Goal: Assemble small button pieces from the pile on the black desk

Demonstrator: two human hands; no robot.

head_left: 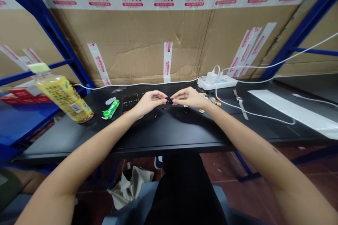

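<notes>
Over the middle of the black table (pixel 158 137), my left hand (pixel 151 102) and my right hand (pixel 188 98) almost meet at the fingertips. A small black part (pixel 171 101) is pinched in my right hand. The fingers of my left hand are pressed together at its left side, on something too small to make out. Below the hands, tiny dark pieces (pixel 155 115) lie on the table. More black pieces (pixel 186 110) rest under my right hand, with a small tan piece (pixel 201 111) beside them. Behind my right wrist is a pile of small tan and metallic items (pixel 218 102).
On the left stand a tilted yellow drink bottle (pixel 64 95), a green wrapper (pixel 111 109) and a phone (pixel 129 101) showing a timer. At right are a white power strip (pixel 219 81) with cables, a watch (pixel 239 100) and a white strip (pixel 293 110). Cardboard (pixel 139 42) rises behind.
</notes>
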